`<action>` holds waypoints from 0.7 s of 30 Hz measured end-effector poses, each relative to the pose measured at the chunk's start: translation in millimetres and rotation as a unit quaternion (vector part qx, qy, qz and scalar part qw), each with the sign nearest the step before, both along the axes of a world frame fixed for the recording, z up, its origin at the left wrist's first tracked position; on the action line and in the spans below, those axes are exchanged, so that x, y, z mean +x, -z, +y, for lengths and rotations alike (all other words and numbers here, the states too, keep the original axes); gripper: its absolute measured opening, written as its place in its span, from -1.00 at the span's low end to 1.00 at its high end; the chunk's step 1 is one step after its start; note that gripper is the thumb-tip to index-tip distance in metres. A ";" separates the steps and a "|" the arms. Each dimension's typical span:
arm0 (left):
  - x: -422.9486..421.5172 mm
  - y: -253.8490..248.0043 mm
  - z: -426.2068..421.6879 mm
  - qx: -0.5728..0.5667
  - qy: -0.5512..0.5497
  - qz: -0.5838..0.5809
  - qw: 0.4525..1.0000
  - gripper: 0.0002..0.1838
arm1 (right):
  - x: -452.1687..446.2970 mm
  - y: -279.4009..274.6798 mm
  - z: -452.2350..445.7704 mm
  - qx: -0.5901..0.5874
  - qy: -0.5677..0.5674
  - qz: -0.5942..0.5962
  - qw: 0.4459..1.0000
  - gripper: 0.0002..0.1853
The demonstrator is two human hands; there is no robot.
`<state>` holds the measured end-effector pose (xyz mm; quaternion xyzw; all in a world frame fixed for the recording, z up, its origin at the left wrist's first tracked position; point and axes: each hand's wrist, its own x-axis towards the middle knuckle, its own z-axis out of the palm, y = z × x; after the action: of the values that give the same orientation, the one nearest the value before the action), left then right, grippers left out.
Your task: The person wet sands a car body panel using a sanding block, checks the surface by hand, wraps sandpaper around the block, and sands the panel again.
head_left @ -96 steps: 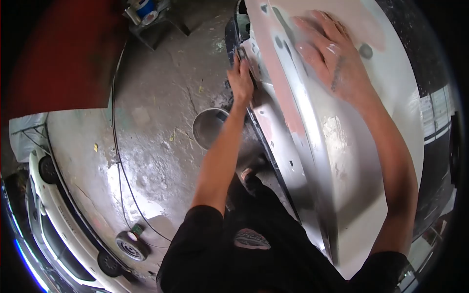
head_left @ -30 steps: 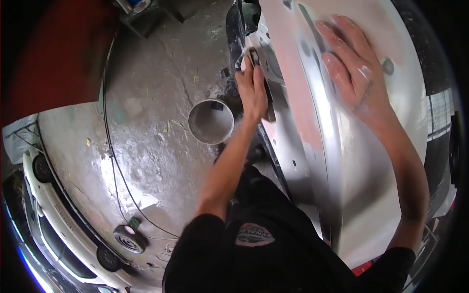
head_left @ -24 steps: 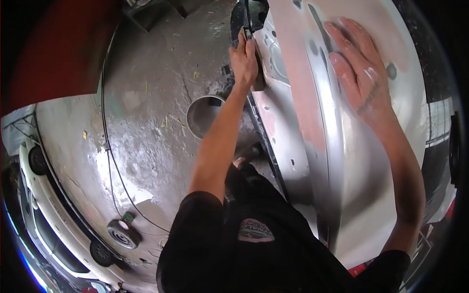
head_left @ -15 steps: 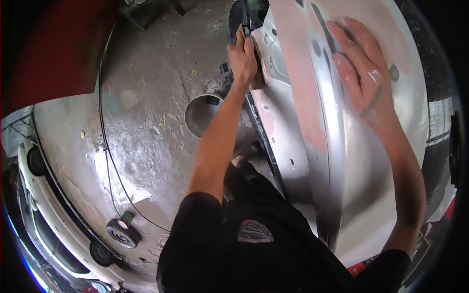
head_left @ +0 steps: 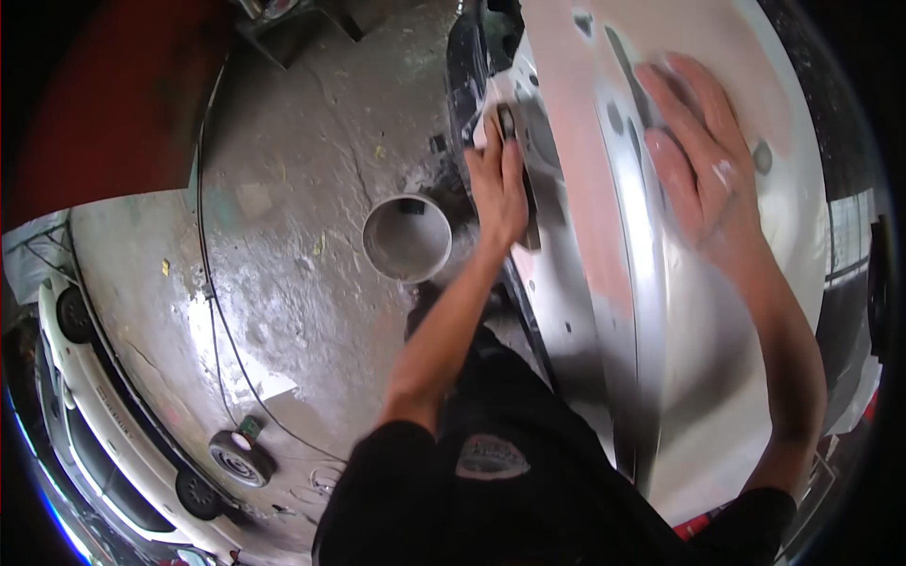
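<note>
My left hand [head_left: 497, 193] is closed around a long, narrow sanding block [head_left: 531, 236], with a brownish sheet showing at its edges. The block rests along the pale side surface of a car body panel [head_left: 703, 377], left of its raised edge. Much of the block is hidden under my palm and fingers. Across the ridge, my right hand [head_left: 708, 156] lies open and flat on the panel, dusty white on the fingers and knuckles. Pinkish patches [head_left: 566, 123] and grey spots mark the panel around both hands.
A round bucket [head_left: 408, 238] with a dark item inside stands on the stained concrete floor [head_left: 293, 217], left of the panel. Hoses or cables [head_left: 203, 236] run along the floor to a small wheel [head_left: 240, 457]. A white car [head_left: 113, 443] is parked at far left.
My left hand and the sanding block have come toward my body and slightly right along the panel's side. The bucket shows more fully. My right hand stays nearly in place.
</note>
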<state>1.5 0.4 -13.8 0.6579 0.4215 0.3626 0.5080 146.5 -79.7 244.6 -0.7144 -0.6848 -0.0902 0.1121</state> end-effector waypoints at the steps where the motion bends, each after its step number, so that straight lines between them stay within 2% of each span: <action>1: 3.8 -6.0 7.8 0.004 0.004 -0.002 1.000 -0.35 | 1.9 -0.1 3.2 0.005 0.002 -0.003 1.000 -0.51; 6: 33.4 27.3 87.5 -0.017 0.037 0.001 0.999 -0.37 | -4.9 -1.8 0.8 0.000 0.014 0.009 1.000 -0.52; 9: 15.4 16.2 35.3 -0.022 0.003 0.017 1.000 -0.33 | -2.1 -1.4 1.0 0.001 0.004 0.004 1.000 -0.52; 10: 1.7 -7.5 12.0 -0.069 0.016 0.005 0.997 -0.31 | -3.4 0.2 1.2 -0.006 0.008 0.006 1.000 -0.52; 12: 1.5 -1.4 12.1 -0.042 0.018 -0.009 0.999 -0.31 | -4.4 -2.4 3.3 -0.013 0.015 0.000 1.000 -0.52; 14: 26.0 24.2 71.3 -0.072 0.046 0.001 0.996 -0.32 | -2.7 -2.4 5.0 -0.009 0.008 0.009 1.000 -0.51; 16: 34.3 30.5 89.5 -0.084 0.062 0.007 0.995 -0.33 | -3.9 -5.8 2.9 -0.007 0.005 0.006 1.000 -0.51; 19: 21.7 13.4 55.0 -0.021 0.010 0.015 1.000 -0.34 | -5.4 -3.6 0.0 -0.010 0.008 0.003 1.000 -0.51; 20: 9.1 -3.4 31.7 -0.058 0.028 0.023 0.998 -0.34 | -5.6 -4.6 -0.4 -0.015 0.004 0.004 1.000 -0.51; 21: 5.3 -8.1 22.4 -0.046 0.023 0.017 0.999 -0.34 | -2.3 -4.4 2.8 -0.013 -0.002 -0.001 1.000 -0.51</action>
<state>6.7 22.8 -5.7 0.6494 0.4315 0.3197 0.5385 144.2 -76.9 248.9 -0.7146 -0.6872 -0.0813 0.1021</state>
